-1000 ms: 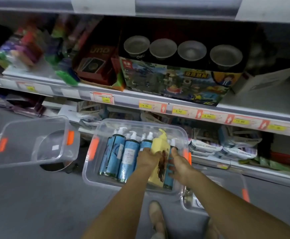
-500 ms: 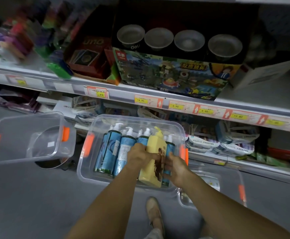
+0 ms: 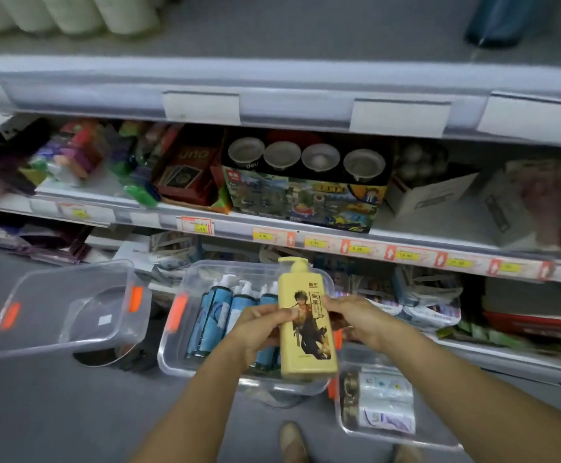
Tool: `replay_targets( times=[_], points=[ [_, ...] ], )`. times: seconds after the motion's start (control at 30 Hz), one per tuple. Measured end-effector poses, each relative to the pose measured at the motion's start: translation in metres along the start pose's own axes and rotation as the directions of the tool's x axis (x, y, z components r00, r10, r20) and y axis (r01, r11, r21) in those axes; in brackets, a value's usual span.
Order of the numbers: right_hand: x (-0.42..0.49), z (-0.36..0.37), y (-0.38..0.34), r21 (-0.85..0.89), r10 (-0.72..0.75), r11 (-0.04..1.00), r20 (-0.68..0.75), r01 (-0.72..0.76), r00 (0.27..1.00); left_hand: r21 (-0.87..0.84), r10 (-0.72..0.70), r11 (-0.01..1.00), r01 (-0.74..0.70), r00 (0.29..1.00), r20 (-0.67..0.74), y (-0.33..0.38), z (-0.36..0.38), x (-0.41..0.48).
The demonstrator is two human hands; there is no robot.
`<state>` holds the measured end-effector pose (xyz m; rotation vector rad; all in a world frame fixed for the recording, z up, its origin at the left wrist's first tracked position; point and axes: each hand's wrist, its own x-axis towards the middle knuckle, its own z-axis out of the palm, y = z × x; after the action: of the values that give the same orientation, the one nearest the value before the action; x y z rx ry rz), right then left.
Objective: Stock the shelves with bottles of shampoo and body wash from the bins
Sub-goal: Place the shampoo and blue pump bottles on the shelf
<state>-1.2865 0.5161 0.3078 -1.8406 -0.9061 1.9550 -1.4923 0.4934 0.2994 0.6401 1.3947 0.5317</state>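
Note:
A yellow pump bottle point(image 3: 306, 329) with a cartoon figure on its label is held upright above the clear bin point(image 3: 175, 359). My left hand point(image 3: 259, 325) grips its left side and my right hand point(image 3: 356, 319) grips its right side. Several blue pump bottles point(image 3: 215, 312) lie side by side in that bin on the floor. A grey shelf point(image 3: 272, 38) runs across the top of the view, with white bottles point(image 3: 72, 11) at its far left and a dark blue bottle point(image 3: 499, 18) at its right.
An empty clear bin point(image 3: 55, 312) with orange latches sits on the floor to the left. Another clear bin point(image 3: 379, 406) with packaged goods is at the lower right. Toy boxes point(image 3: 302, 198) fill the middle shelf. My shoes point(image 3: 292, 442) are below.
Both hands have lifted the yellow bottle up out of the bin, and the camera has tilted upward, showing the grey upper shelf.

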Motion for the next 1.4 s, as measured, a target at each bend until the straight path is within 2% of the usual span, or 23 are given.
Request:
replay_targets(
  times=[0.07,0.23,0.63,1.07,1.2,1.4],
  points=[
    [-0.018,-0.015,-0.008,0.040,-0.042,0.998,0.002,0.042,0.999,0.045,0.052,0.998,-0.054,0.998,0.032,0.018,0.015,-0.012],
    [-0.065,-0.042,-0.024,0.270,-0.160,0.951,0.003,0.153,0.987,0.111,0.173,0.976,-0.186,0.978,0.117,0.063,0.052,-0.035],
    [-0.165,-0.121,-0.030,0.241,-0.419,0.859,-0.173,0.451,0.891,0.132,0.362,0.896,-0.424,0.870,0.333,0.127,0.138,-0.086],
    [-0.240,-0.211,-0.046,0.276,-0.629,0.674,-0.272,0.685,0.728,0.092,0.577,0.755,-0.649,0.724,0.378,0.173,0.237,-0.133],
    [-0.257,-0.248,-0.057,0.250,-0.665,0.635,-0.304,0.731,0.682,0.072,0.656,0.690,-0.720,0.665,0.357,0.194,0.280,-0.148],
    [-0.277,-0.299,-0.082,0.216,-0.692,0.576,-0.385,0.789,0.611,0.067,0.718,0.640,-0.765,0.627,0.301,0.226,0.341,-0.157]
  ],
)
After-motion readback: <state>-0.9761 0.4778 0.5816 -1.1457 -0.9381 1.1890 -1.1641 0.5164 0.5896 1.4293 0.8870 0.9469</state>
